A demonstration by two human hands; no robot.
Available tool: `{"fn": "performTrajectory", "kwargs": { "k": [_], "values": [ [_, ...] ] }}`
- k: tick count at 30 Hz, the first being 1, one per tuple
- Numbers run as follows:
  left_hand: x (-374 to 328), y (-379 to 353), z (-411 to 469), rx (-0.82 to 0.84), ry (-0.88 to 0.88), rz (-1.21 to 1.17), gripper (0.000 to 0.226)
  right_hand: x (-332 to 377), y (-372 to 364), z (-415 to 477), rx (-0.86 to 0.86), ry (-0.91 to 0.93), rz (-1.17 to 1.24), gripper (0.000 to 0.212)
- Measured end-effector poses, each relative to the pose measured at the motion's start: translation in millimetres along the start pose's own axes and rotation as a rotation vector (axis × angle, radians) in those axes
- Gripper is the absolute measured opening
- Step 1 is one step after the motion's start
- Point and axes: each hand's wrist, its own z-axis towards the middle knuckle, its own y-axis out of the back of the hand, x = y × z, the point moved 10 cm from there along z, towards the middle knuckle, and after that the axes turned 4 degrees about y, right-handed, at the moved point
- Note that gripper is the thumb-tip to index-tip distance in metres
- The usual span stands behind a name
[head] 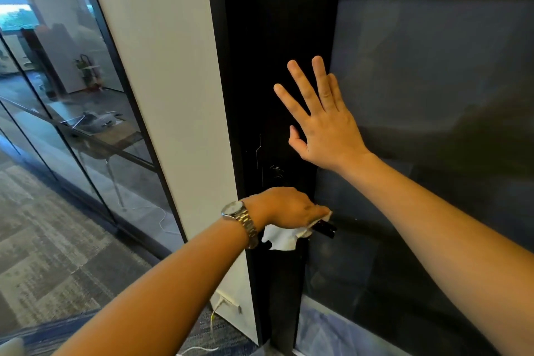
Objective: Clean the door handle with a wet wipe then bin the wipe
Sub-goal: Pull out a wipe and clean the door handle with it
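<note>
The door handle sits low on the door, near its left edge, and juts out to the right. The left hand is wrapped over the handle's left end with the wipe between the two; a flap of the wipe hangs below the wrist, which carries a watch. Just above the handle is the lock. Higher still, the right hand lies flat against the door, beside its glass pane. Left of the door stands a strip of wall with a socket at its foot. Further left is a glass partition, with a table behind it.

Glass partition, white wall, patterned carpet
</note>
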Motion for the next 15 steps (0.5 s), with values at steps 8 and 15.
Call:
{"fn": "performTrajectory", "kwargs": {
  "k": [8,15],
  "values": [
    [-2,14,-21,-0.334,-0.17,-0.053,0.049,1,0,0,0.007,0.01,0.014,0.067],
    [-12,-6,-41,-0.586,-0.294,0.107,0.039,0,-1,0,0.028,-0.01,0.017,0.067]
  ]
}}
